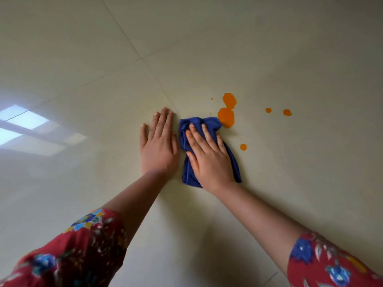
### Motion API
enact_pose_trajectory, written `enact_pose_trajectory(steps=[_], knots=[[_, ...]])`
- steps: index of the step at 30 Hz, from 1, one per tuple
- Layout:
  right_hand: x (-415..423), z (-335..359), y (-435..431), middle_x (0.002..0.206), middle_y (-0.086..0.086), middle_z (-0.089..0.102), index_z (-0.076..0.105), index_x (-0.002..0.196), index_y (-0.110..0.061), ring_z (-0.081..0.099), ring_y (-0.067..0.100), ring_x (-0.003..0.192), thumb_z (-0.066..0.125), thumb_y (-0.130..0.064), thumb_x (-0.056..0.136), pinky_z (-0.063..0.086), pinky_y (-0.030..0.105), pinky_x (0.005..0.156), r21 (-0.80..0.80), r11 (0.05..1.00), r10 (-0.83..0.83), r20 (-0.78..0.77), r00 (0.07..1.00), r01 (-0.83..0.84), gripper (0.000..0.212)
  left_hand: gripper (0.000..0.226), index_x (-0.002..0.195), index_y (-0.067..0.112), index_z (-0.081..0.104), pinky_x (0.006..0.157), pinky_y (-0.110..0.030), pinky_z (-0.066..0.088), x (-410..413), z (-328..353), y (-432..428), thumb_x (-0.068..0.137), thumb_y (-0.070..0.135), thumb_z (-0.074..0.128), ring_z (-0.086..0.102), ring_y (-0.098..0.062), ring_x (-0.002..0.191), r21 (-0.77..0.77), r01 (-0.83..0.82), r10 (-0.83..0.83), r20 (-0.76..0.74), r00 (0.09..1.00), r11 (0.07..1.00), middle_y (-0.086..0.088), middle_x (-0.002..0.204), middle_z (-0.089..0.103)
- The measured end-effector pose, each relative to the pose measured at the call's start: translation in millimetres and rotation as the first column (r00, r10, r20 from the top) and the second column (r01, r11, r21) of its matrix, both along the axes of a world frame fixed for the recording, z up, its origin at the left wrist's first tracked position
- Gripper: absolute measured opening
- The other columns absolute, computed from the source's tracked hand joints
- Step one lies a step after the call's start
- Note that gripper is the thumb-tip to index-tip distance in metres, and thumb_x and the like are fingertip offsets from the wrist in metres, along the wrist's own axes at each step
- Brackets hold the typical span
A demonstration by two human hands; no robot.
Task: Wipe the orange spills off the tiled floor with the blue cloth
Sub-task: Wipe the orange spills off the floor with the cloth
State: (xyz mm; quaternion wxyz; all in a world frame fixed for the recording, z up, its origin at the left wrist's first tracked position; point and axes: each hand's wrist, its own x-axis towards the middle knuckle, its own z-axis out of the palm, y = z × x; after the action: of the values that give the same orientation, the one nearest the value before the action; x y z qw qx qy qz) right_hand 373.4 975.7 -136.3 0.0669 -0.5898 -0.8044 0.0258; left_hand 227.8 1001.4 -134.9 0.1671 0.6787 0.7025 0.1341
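A crumpled blue cloth lies on the cream tiled floor. My right hand presses flat on top of it, fingers spread. The cloth's far corner touches the near edge of a large orange spill, which joins a second blob just beyond. Three smaller orange drops sit apart: one to the right of the cloth, two farther right. My left hand rests flat on the bare floor just left of the cloth, holding nothing.
Grout lines cross the glossy tiles. A bright window reflection shines on the floor at the left. Red floral sleeves cover both forearms near the bottom edge.
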Motion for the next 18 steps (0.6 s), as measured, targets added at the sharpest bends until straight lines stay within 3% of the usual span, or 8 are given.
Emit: enact_pose_trajectory(steps=[4,7,9,11,14,18], knots=[[-7,10,83,0.154,0.0,0.036,0.041,0.146,-0.018,0.033,0.022,0.143,0.021,-0.043,0.097,0.025,0.043,0.114,-0.074,0.996,0.053,0.072,0.996,-0.048,0.059,0.056,0.154,0.025,0.017,0.121,-0.035,0.002,-2,1,0,0.099,0.029,0.026,0.002,-0.005,0.148,-0.001,-0.014,0.014,-0.01,1.0,1.0,0.011,0.161,0.009],[37,6,121,0.16,-0.006,0.022,0.025,0.152,-0.026,0.019,0.024,0.148,0.017,-0.05,0.097,0.014,0.05,0.115,-0.115,0.971,-0.199,0.106,0.974,0.211,0.061,0.055,0.154,0.026,0.016,0.121,-0.036,0.003,-2,1,0,0.1,0.026,0.029,0.001,-0.005,0.148,0.009,-0.013,0.013,-0.007,1.0,1.0,0.012,0.161,0.009],[65,3,102,0.161,-0.013,0.014,0.017,0.153,-0.034,0.01,0.025,0.149,0.02,-0.054,0.097,0.007,0.059,0.114,-0.103,0.905,-0.408,0.075,0.91,0.414,0.06,0.056,0.154,0.026,0.014,0.122,-0.038,0.003,-1,1,0,0.101,0.026,0.029,-0.001,-0.005,0.148,0.0,-0.016,0.016,-0.012,1.0,1.0,0.012,0.161,0.007],[56,3,54,0.161,-0.012,0.016,0.018,0.153,-0.035,0.012,0.028,0.149,0.019,-0.054,0.096,0.008,0.062,0.113,-0.059,0.864,-0.495,0.081,0.865,0.5,0.061,0.056,0.155,0.025,0.014,0.122,-0.039,0.004,0,1,0,0.101,0.026,0.029,0.0,-0.007,0.149,0.003,-0.012,0.012,-0.029,1.0,1.0,0.011,0.161,0.007],[10,4,7,0.159,-0.008,0.023,0.027,0.152,-0.031,0.019,0.029,0.147,0.026,-0.05,0.096,0.014,0.059,0.112,-0.063,0.96,-0.271,0.053,0.961,0.274,0.058,0.056,0.154,0.023,0.02,0.121,-0.04,0.007,2,2,0,0.099,0.026,0.029,0.006,-0.009,0.149,0.013,-0.029,0.03,-0.043,0.999,0.999,0.008,0.161,0.014],[-5,7,76,0.157,-0.009,0.03,0.035,0.149,-0.03,0.027,0.024,0.145,0.025,-0.048,0.096,0.027,0.051,0.112,-0.103,0.995,0.006,-0.021,1.0,-0.008,0.057,0.056,0.153,0.023,0.022,0.12,-0.037,0.006,1,2,1,0.098,0.028,0.028,0.006,-0.007,0.148,0.008,-0.021,0.022,-0.048,0.999,1.0,0.008,0.161,0.014]])
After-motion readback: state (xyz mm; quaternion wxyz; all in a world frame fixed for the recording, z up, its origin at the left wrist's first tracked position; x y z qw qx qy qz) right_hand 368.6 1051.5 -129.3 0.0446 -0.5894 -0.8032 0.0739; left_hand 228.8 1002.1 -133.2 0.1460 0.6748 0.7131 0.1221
